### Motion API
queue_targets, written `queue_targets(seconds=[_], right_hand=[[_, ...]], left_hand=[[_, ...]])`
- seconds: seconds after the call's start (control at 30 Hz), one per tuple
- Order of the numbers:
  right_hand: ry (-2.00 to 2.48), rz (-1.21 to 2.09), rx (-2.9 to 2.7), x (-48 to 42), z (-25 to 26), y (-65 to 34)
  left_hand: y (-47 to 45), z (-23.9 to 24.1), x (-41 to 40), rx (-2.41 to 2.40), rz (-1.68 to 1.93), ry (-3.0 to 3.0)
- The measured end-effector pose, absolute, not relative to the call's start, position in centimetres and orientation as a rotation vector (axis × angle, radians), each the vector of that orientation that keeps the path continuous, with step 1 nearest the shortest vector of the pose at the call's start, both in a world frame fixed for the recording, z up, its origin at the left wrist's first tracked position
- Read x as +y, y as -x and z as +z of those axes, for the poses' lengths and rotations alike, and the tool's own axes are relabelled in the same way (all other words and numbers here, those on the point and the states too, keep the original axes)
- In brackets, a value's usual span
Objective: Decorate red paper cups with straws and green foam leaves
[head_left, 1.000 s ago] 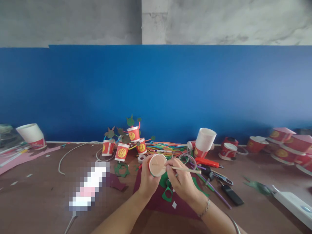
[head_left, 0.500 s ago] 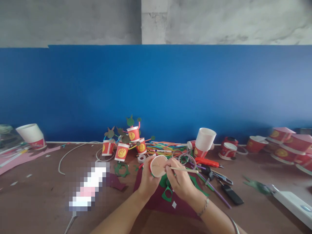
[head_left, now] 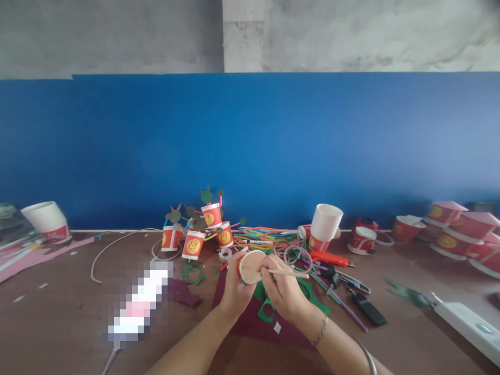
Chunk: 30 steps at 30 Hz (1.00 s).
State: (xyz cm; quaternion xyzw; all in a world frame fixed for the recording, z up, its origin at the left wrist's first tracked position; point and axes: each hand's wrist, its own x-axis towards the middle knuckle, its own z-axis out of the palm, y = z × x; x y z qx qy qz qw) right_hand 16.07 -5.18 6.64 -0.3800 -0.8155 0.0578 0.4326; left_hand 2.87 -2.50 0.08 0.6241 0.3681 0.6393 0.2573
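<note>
My left hand [head_left: 236, 289] is wrapped round a red paper cup [head_left: 252, 266], whose beige round end with a white rim is turned up toward me. In my right hand [head_left: 285, 291] a thin pale wooden stick [head_left: 291, 273] is pinched between fingers and thumb. Its near tip is at the cup, partly hidden by my fingers, and its other end points right. Beneath both hands lies a maroon sheet [head_left: 253, 328] with green paper cut-outs [head_left: 266, 311] and a small white paper square [head_left: 277, 327].
Decorated red cups [head_left: 194, 245] stand back left, near a tape roll [head_left: 225, 254]. Coloured straws or sticks [head_left: 260, 237] lie by the blue wall. Right of my hands are stacked white cups [head_left: 327, 221], a red-orange utility knife [head_left: 332, 259], a black key fob [head_left: 369, 308] and a white box-like device [head_left: 464, 323].
The view has shifted slightly, so most things appear a little further left. The stick has moved a bit left in my right hand's grip, toward the cup. My left hand still holds the cup.
</note>
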Motion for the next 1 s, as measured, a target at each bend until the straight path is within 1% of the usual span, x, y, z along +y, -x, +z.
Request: queue_targets(seconds=[0.33,0.47,0.67,0.87,1.0], right_hand=[[1.032,0.232,-1.925,-4.7,6.0,-16.1],[1.077,0.272,-1.916,-4.3,5.2,-15.6],[1.060,0.184,-1.980,-4.6,5.1,-15.0],[1.060,-0.038,-1.948,-5.4,5.9,-15.8],[1.062,0.019,-1.791,-4.9,5.3,-15.9]], left_hand=[[-2.8,-0.2,-2.3,0.996,1.742,-1.723],[-2.6,-0.1,-2.8,0.969,1.670,-1.869],[-2.6,0.0,-2.8,0.962,1.636,-2.011],[-2.9,0.1,-2.5,1.051,1.733,-1.847],[-2.9,0.3,-3.1,1.000,1.713,-1.821]])
